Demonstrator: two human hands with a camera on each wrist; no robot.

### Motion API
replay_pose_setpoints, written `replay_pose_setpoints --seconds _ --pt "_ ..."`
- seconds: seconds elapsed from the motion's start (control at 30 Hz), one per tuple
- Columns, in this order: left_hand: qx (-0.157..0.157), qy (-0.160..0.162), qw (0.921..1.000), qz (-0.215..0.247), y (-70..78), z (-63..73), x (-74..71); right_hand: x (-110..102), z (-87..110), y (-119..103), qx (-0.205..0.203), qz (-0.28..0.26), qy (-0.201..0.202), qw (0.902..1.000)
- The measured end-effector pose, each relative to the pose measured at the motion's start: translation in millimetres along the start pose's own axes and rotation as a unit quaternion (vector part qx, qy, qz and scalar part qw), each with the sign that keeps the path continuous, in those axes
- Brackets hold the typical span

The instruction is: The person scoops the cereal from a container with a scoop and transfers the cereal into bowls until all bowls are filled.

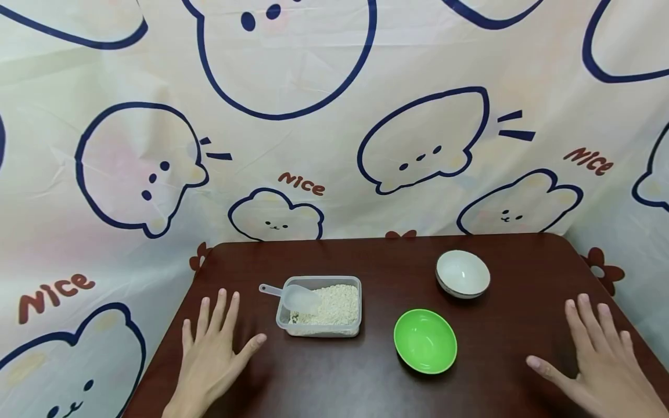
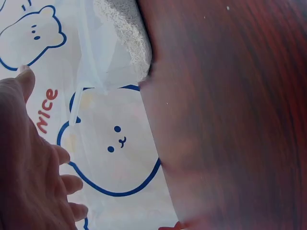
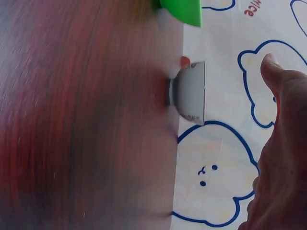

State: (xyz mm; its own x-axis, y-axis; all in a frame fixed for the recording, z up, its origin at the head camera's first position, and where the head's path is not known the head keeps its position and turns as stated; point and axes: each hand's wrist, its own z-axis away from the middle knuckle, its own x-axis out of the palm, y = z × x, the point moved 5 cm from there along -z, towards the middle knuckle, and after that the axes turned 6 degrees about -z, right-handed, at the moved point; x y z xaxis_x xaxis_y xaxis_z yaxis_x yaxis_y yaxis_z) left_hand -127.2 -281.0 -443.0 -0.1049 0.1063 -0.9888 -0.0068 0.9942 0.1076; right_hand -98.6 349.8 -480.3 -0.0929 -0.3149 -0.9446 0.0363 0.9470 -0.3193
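My left hand (image 1: 211, 354) is spread over the table's left side, fingers straight and holding nothing. To its right stands a clear plastic container (image 1: 324, 330) of pale flakes (image 1: 337, 305), which look like oats. A translucent scoop (image 1: 300, 299) lies on the flakes, its handle sticking out past the left rim. On the right side my right hand (image 1: 606, 363) is spread too, with nothing in it. Nearest to it is a green bowl (image 1: 425, 341), and behind that a white bowl (image 1: 463, 274); both look empty inside. The right wrist view shows the white bowl (image 3: 191, 93) from the side, upright.
The dark brown wooden table (image 1: 334, 383) has rounded far corners. Behind it and at both sides hangs a pale cloth (image 1: 324, 151) printed with blue-outlined bears and red lettering, close to the table's edges.
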Motion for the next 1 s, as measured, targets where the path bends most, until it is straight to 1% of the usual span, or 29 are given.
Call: replay_pose_setpoints --seconds 0.17,0.27,0.37,0.57,0.7,0.8,0.9,1.0 --pt "-0.007 -0.022 0.9996 0.015 1.9 -3.3 1.0 4 -3.6 -14 -0.013 -0.018 -0.022 0.9995" --pt "-0.013 -0.037 0.9990 0.023 3.1 -6.2 2.4 5 -3.9 -27 -0.023 -0.042 -0.037 0.9982" --pt "-0.015 -0.042 0.9983 0.038 4.4 -8.7 3.6 5 -3.3 -43 -0.035 -0.069 -0.050 0.9957" --pt "-0.006 -0.025 0.9961 0.085 7.9 -14.7 5.7 5 -0.9 -84 -0.062 -0.130 -0.061 0.9877" --pt "-0.010 -0.018 0.9922 0.123 8.3 -18.6 8.9 4 1.7 -115 -0.094 -0.157 -0.037 0.9825" --pt "-0.012 -0.009 0.9871 0.159 7.4 -21.4 11.5 4 4.1 -137 -0.120 -0.173 -0.012 0.9776" --pt "-0.011 0.007 0.9803 0.197 6.3 -23.1 13.3 5 5.9 -157 -0.128 -0.202 -0.010 0.9710" --pt "-0.018 0.020 0.9724 0.232 6.6 -26.7 15.2 9 7.3 -173 -0.125 -0.220 -0.009 0.9674"
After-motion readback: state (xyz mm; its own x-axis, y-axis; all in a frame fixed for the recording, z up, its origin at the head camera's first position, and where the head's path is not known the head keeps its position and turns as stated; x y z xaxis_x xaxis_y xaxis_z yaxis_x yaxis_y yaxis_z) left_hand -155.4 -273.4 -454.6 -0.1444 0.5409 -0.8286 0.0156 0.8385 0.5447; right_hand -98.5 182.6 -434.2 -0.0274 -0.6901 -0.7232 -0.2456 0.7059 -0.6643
